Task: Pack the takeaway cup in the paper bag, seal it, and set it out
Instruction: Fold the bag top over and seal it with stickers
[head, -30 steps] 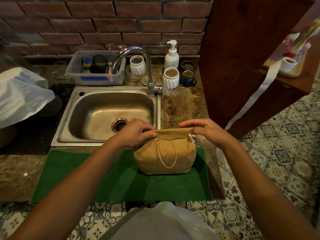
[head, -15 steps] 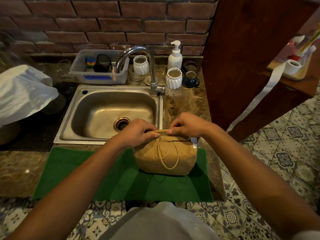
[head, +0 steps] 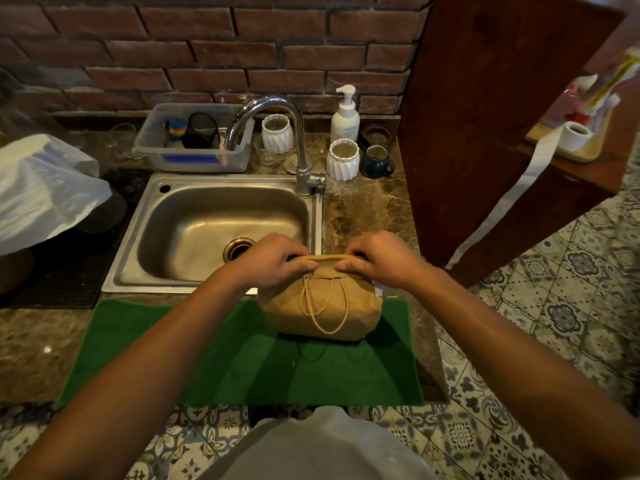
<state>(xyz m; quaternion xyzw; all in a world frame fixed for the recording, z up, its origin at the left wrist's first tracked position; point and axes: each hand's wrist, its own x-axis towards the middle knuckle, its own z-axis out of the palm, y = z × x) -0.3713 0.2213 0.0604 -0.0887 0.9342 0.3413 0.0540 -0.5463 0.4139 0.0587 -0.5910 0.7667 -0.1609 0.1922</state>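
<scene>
A brown paper bag (head: 320, 308) with twine handles stands on the green mat (head: 242, 362), just in front of the sink's right corner. Its top is folded over into a flat roll. My left hand (head: 273, 263) pinches the left end of that fold and my right hand (head: 379, 259) pinches the right end, thumbs toward me. The bag bulges round. The takeaway cup is not visible; the closed bag hides whatever is inside.
A steel sink (head: 211, 230) with a tap (head: 298, 143) lies behind the bag. White ribbed cups (head: 343, 159), a blue mug (head: 375, 161), a soap pump (head: 344, 116) and a plastic tub (head: 194, 140) line the back. A wooden cabinet (head: 485, 116) stands right; a white plastic bag (head: 45, 192) left.
My right hand has slid leftward along the bag's top from the far right corner, then back out a little. The top now sits folded lower and tighter.
</scene>
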